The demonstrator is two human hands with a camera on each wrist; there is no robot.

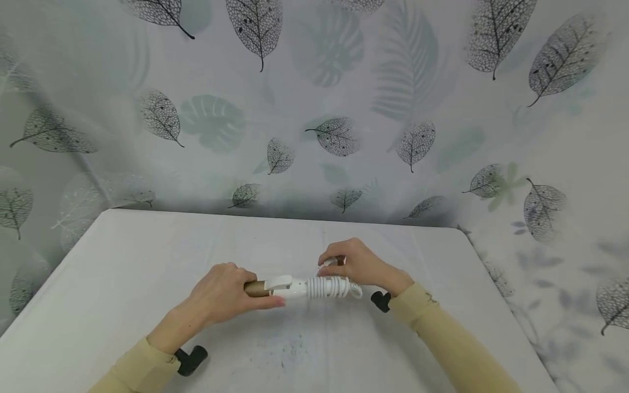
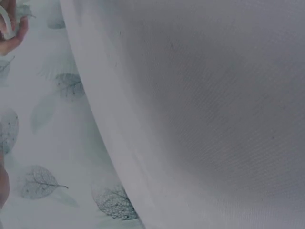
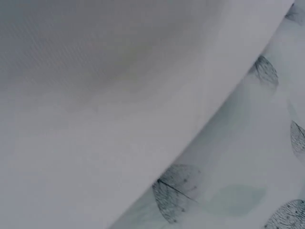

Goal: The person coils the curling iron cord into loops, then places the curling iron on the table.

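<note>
In the head view, a white curling iron [image 1: 290, 287] with a brown barrel lies level just over the table, its white cord [image 1: 328, 287] wound in several turns around the handle. My left hand [image 1: 222, 292] grips it by the barrel, thumb stretched along the near side. At the handle end, my right hand [image 1: 361, 265] pinches a loose stretch of the cord between thumb and fingers, above the wound turns. Fingers [image 2: 14, 40] with a white loop appear at the left wrist view's upper left corner. The right wrist view has neither hand nor iron.
A white table [image 1: 147, 251] spreads beneath both hands, with dark specks on its near part. Behind it hangs a leaf-patterned backdrop [image 1: 304, 180]. Black wrist mounts [image 1: 191, 360] stick out beside the sleeves.
</note>
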